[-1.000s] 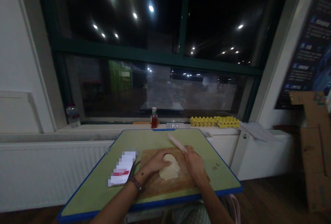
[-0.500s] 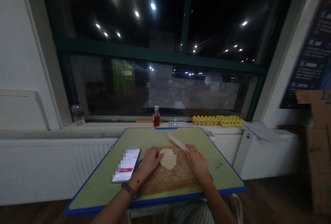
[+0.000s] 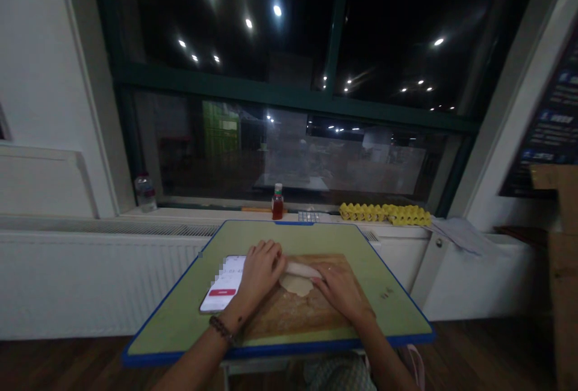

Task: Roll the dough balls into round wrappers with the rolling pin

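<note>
A pale rolling pin (image 3: 301,269) lies crosswise over the far part of a flat, uneven round of dough (image 3: 296,285). My left hand (image 3: 263,265) is closed over the pin's left end, hiding that end. At the other end, my right hand (image 3: 338,290) grips the pin with its fingers curled round it. Under the dough is a wooden cutting board (image 3: 289,320), dusted with pale flour. Close to my left forearm lies a phone (image 3: 221,300) with a lit screen, partly covered by that arm.
The board rests on a small green table (image 3: 167,332) with a blue edge. Beyond it, the windowsill holds a red-filled bottle (image 3: 277,205), a clear water bottle (image 3: 146,193) and yellow egg trays (image 3: 383,214). A white radiator (image 3: 90,282) stands behind at left.
My left hand has left the dough and taken the rolling pin's left end. The pin has swung from a slant beyond the board to lying across the dough. The view has shifted slightly.
</note>
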`<action>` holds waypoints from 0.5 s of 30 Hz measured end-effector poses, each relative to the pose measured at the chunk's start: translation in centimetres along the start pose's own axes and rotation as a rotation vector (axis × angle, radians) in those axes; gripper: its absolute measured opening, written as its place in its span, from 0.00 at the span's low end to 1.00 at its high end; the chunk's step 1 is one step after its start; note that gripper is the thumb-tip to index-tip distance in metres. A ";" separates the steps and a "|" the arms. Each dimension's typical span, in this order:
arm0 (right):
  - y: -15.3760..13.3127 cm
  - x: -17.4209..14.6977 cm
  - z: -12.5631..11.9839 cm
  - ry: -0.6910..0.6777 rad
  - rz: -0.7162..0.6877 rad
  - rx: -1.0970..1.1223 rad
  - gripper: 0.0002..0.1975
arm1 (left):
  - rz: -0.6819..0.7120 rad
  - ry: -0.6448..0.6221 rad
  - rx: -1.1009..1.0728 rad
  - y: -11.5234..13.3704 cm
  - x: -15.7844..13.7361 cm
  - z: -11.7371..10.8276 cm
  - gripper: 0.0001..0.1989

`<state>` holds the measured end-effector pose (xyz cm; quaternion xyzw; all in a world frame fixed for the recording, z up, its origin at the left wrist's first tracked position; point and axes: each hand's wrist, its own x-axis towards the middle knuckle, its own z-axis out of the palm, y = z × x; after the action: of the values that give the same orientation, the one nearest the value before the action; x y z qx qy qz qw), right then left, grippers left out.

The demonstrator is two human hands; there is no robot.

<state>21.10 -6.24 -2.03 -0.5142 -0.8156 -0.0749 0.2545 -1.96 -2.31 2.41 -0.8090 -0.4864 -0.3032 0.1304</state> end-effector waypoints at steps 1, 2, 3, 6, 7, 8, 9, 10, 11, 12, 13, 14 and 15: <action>-0.2 0.0 -0.1 -0.028 -0.049 -0.023 0.16 | 0.011 0.002 -0.011 0.0 0.3 0.3 0.09; -0.4 0.1 -0.2 -0.054 -0.092 -0.042 0.15 | 0.017 -0.004 -0.026 0.0 0.7 0.8 0.09; -0.5 0.1 -0.3 -0.072 -0.123 -0.056 0.15 | 0.013 -0.015 -0.043 0.0 1.0 1.4 0.09; -0.6 0.1 -0.4 -0.099 -0.145 -0.044 0.15 | -0.019 -0.090 -0.074 -0.2 1.6 3.5 0.10; -0.6 0.1 -0.5 -0.105 -0.142 -0.029 0.15 | -0.037 -0.117 -0.075 -0.3 1.8 4.2 0.11; -0.7 0.1 -0.6 -0.106 -0.133 -0.012 0.15 | -0.059 -0.140 -0.074 -0.3 1.9 4.8 0.11; -0.8 0.1 -0.6 -0.104 -0.121 0.004 0.15 | -0.078 -0.156 -0.069 -0.4 2.1 5.2 0.11; -1.0 0.2 -0.7 -0.099 -0.103 0.021 0.14 | -0.086 -0.164 -0.062 -0.4 2.2 5.5 0.12; -1.3 0.2 -0.7 -0.092 -0.073 0.035 0.14 | -0.083 -0.166 -0.054 -0.3 2.4 5.6 0.12; -1.6 0.4 -0.7 -0.084 -0.027 0.045 0.13 | -0.068 -0.167 -0.045 -0.3 2.6 5.7 0.12; -1.9 0.6 -0.6 -0.081 0.032 0.047 0.15 | -0.045 -0.170 -0.034 -0.2 2.8 5.6 0.13; -2.3 1.0 -0.5 -0.090 0.095 0.042 0.17 | -0.019 -0.182 -0.022 -0.1 3.1 5.5 0.13; -2.7 1.4 -0.3 -0.108 0.160 0.030 0.19 | 0.002 -0.201 -0.010 0.0 3.4 5.4 0.13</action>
<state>18.37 -6.41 -0.74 -0.5772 -0.7855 -0.0144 0.2229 1.19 2.86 0.26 -0.8364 -0.4948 -0.2228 0.0774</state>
